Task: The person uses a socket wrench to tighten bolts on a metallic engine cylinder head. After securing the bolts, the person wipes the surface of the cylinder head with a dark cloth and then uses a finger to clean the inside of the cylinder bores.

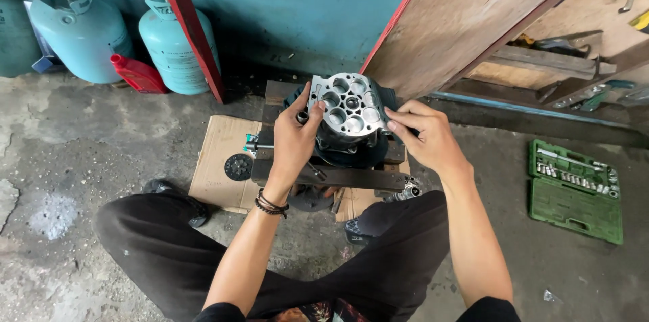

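A single head-worn camera looks steeply down from above the person's crossed legs at a concrete floor [101, 153]. It faces forward toward a blue wall [291, 4] at the top of the frame, with gas cylinders [176, 41] at upper left and a green socket set [574, 190] at right. The metal cylinder block [348, 111] sits near centre, close at arm's reach. The wooden board [473, 17] at upper right appears to lean toward the lens, perhaps through wide-angle distortion.
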